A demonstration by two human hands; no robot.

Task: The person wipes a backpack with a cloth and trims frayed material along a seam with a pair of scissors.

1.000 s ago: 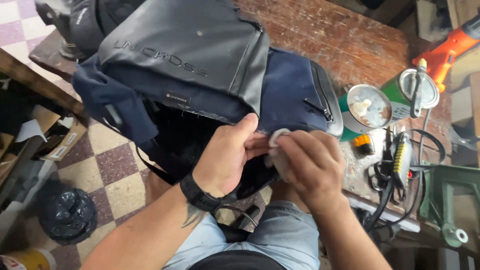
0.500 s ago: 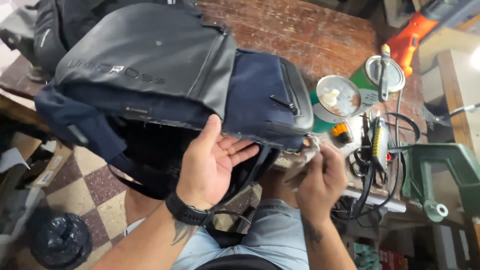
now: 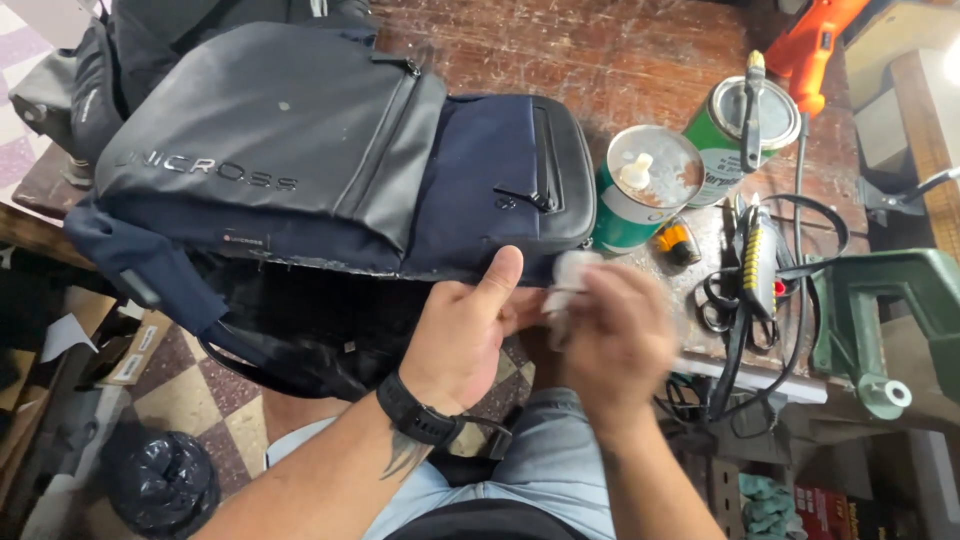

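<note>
- Backpack (image 3: pixel 330 170): navy fabric body with a grey-black leather-look front flap and a dark zipped end pocket; it is lying on its side across the near edge of a worn wooden workbench (image 3: pixel 600 60), its dark straps hanging down over the edge toward the person's lap.
- Left hand (image 3: pixel 465 335): wearing a black wrist band, it is pressing palm-down against the backpack's lower edge, fingers tucked under the bag, thumb raised onto the navy panel.
- Right hand (image 3: pixel 615 335): blurred, it is closing around a small white cloth (image 3: pixel 570 275) held at the bag's bottom corner, just beside the left thumb.
- Green tins: an open one (image 3: pixel 640 195) is standing just right of the bag; a second (image 3: pixel 745 125), farther back, is carrying a tool across its lid.
- Black cables and a yellow-striped tool (image 3: pixel 755 265) are lying right of the tins.
- Green vise (image 3: pixel 880 320) is sitting at the bench's right end.
</note>
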